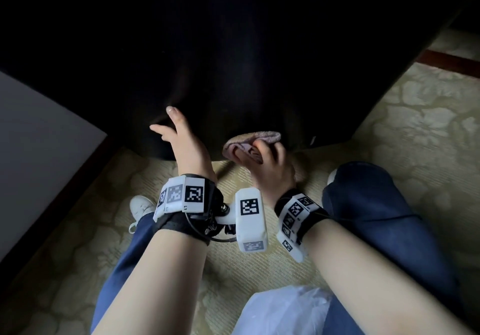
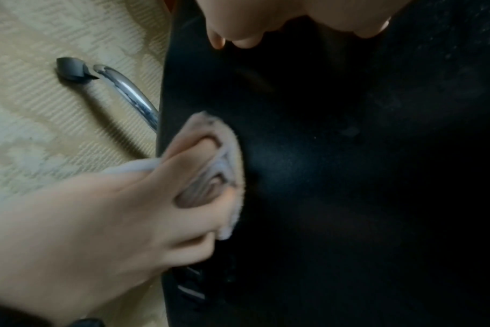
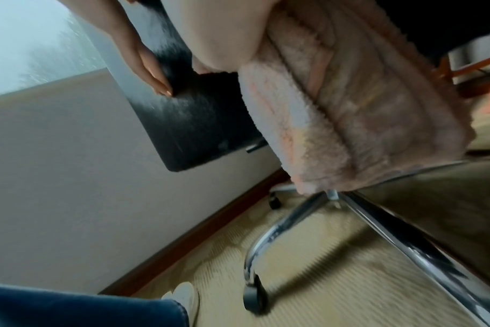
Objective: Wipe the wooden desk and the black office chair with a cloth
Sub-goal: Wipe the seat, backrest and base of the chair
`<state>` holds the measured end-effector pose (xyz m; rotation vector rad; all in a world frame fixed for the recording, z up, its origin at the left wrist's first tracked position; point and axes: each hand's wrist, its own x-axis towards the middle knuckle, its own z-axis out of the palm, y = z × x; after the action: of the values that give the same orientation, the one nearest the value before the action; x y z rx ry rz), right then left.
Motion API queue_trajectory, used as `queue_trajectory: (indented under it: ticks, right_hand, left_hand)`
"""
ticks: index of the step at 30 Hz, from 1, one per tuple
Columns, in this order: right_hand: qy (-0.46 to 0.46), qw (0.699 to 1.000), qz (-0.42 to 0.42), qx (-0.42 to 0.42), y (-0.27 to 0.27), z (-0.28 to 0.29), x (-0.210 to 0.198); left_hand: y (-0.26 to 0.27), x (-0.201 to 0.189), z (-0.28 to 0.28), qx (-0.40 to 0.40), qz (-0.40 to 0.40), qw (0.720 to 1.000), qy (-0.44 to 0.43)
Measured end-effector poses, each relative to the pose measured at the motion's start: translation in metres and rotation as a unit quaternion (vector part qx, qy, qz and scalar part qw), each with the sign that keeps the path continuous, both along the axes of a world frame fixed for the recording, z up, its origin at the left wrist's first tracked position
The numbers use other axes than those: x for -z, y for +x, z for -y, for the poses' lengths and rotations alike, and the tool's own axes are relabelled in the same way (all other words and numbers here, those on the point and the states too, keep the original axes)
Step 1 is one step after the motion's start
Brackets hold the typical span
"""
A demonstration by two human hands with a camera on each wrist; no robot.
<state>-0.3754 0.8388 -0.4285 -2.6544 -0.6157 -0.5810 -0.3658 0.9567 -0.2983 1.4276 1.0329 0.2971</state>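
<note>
Nearest us, jeans-clad knees (image 1: 376, 204) over patterned carpet (image 1: 415, 116). Right hand (image 1: 270, 168) has fingers curled round a bunched pink fleece cloth (image 1: 253, 141), pressed on the lower back of the black office chair (image 1: 233, 61). Left hand (image 1: 181, 139), fingers straight and slightly spread, rests flat on the chair to steady it. We'd keep bracing, since the casters (image 3: 255, 296) on the chrome base (image 3: 280, 232) likely roll, and wipe in overlapping strokes to the edge. Desk not in view.
</note>
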Motion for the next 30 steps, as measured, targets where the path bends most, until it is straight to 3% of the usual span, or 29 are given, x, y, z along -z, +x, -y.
queue_trajectory:
  ticks: [4,9,13,16,20,22,25,27,30]
  right_hand:
    - [-0.007,0.994,-0.11,-0.013,-0.007,0.012,0.022]
    - [-0.061,0.964,-0.259,-0.021,-0.007,0.018,0.026]
    - [-0.021,0.939,-0.34,0.041,-0.014,0.03,0.032]
    - [-0.018,0.952,-0.306,-0.01,-0.025,0.041,0.026]
    - [0.065,0.983,-0.144,-0.09,-0.044,0.043,-0.003]
    - [0.066,0.994,-0.062,-0.068,-0.037,0.047,-0.018]
    - [0.156,0.987,-0.019,-0.027,-0.015,0.052,-0.034]
    - [0.139,0.988,0.064,-0.025,0.003,0.054,-0.026]
    - [0.14,0.985,0.104,0.005,0.02,0.051,-0.02]
  left_hand:
    - [-0.002,0.003,0.0,0.026,0.008,0.999,0.035]
    - [0.002,0.0,0.002,-0.014,0.014,1.0,-0.021]
    - [0.0,-0.003,0.005,-0.024,0.019,0.999,-0.021]
    - [0.0,-0.003,0.009,-0.035,0.03,0.999,-0.022]
    - [-0.002,0.002,0.026,0.004,0.035,0.999,0.006]
    - [0.0,0.003,0.034,0.017,0.03,0.999,-0.006]
    - [0.006,0.0,0.039,-0.007,0.003,0.998,-0.063]
    - [0.008,-0.003,0.043,-0.022,-0.008,0.997,-0.073]
    - [0.011,-0.005,0.045,-0.036,-0.011,0.997,-0.071]
